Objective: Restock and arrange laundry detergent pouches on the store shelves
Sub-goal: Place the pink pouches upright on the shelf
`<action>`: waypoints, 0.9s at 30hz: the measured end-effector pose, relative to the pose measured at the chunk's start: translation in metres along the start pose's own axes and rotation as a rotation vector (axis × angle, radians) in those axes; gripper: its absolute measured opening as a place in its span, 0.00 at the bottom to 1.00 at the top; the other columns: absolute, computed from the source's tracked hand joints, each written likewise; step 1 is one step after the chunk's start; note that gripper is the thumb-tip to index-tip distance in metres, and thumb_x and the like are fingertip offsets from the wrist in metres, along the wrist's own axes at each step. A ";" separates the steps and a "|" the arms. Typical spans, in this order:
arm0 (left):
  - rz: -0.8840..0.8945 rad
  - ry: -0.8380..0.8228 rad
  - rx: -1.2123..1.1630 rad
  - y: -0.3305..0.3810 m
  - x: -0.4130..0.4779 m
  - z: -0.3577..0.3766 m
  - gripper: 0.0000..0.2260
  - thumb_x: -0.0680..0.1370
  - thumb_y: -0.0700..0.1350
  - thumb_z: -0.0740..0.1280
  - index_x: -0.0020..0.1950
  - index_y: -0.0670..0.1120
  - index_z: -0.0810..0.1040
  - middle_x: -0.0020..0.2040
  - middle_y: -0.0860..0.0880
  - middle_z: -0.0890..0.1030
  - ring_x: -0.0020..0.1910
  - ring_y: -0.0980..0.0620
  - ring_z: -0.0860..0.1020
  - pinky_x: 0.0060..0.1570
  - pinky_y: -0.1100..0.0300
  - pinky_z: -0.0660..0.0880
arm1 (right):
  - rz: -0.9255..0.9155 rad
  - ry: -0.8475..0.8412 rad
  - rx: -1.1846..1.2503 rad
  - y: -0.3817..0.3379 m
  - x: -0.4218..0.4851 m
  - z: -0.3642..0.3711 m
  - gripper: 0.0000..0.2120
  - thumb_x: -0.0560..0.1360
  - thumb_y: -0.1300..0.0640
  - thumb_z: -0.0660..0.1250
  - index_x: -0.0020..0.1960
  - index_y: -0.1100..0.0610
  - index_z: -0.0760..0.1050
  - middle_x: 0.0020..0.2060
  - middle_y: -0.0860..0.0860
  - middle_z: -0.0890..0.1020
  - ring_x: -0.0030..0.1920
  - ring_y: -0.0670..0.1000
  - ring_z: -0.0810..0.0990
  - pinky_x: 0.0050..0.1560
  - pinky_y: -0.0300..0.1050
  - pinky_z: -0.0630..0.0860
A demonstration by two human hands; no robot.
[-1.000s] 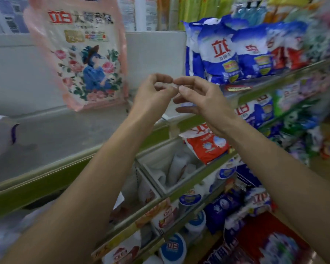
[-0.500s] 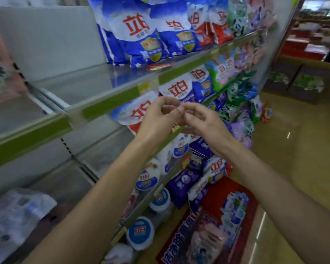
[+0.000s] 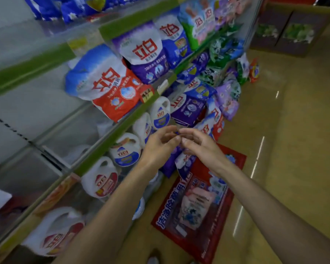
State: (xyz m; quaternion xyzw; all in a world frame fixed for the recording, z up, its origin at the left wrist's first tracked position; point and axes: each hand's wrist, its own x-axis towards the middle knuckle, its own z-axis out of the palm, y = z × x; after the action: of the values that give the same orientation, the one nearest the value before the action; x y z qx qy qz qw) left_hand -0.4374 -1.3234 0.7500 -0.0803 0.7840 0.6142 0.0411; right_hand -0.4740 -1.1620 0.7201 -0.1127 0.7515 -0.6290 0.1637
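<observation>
Your left hand (image 3: 161, 143) and right hand (image 3: 199, 144) meet fingertip to fingertip in front of the lower shelves, fingers curled inward; a tiny dark speck shows where the tips touch, but you cannot tell what it is or whether either hand truly pinches it. Take the red-and-white detergent pouch (image 3: 111, 86) as your landmark: it lies tilted on the green-edged shelf (image 3: 122, 121), hanging a little over the front lip, well above and to the left of your hands. Just to its right, touching it, stands a purple pouch (image 3: 145, 54), and beyond that a blue pouch (image 3: 176, 40) on the same level. Directly below the landmark, under the shelf edge, white detergent jugs (image 3: 160, 114) with blue labels sit in a row, and lower left of it a jug with a red label (image 3: 101, 180). Right of the landmark and lower, more purple and blue pouches (image 3: 191, 108) are heaped loosely, some spilling toward the floor (image 3: 293, 130). On the floor below your hands lies a red carton (image 3: 198, 206) with printed pouches on its face. The shelving left of the landmark is bare grey metal, and the whole view is blurred
</observation>
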 end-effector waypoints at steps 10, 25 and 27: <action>-0.198 -0.129 -0.028 -0.112 0.013 0.045 0.18 0.82 0.47 0.68 0.72 0.52 0.74 0.64 0.53 0.80 0.59 0.60 0.78 0.50 0.69 0.77 | 0.262 0.032 -0.014 0.105 -0.021 0.007 0.16 0.82 0.51 0.64 0.70 0.48 0.72 0.64 0.45 0.77 0.63 0.46 0.78 0.59 0.46 0.79; -0.386 -0.302 -0.105 -0.312 0.046 0.102 0.15 0.81 0.35 0.67 0.66 0.48 0.75 0.48 0.55 0.81 0.40 0.72 0.80 0.42 0.74 0.76 | 0.554 0.279 0.120 0.305 -0.034 0.044 0.11 0.81 0.55 0.67 0.62 0.49 0.77 0.58 0.48 0.81 0.57 0.47 0.82 0.49 0.43 0.82; -0.421 -0.316 -0.100 -0.348 0.050 0.114 0.15 0.81 0.37 0.68 0.66 0.48 0.75 0.50 0.55 0.81 0.41 0.70 0.81 0.42 0.74 0.76 | 0.572 0.275 0.102 0.344 -0.032 0.050 0.11 0.81 0.56 0.67 0.62 0.48 0.78 0.58 0.48 0.82 0.57 0.48 0.82 0.56 0.49 0.82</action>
State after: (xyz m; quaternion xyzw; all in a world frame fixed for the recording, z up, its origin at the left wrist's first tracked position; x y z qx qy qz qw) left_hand -0.4296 -1.2976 0.3814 -0.1466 0.7025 0.6352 0.2856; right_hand -0.4124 -1.1320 0.3776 0.1976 0.7354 -0.6035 0.2362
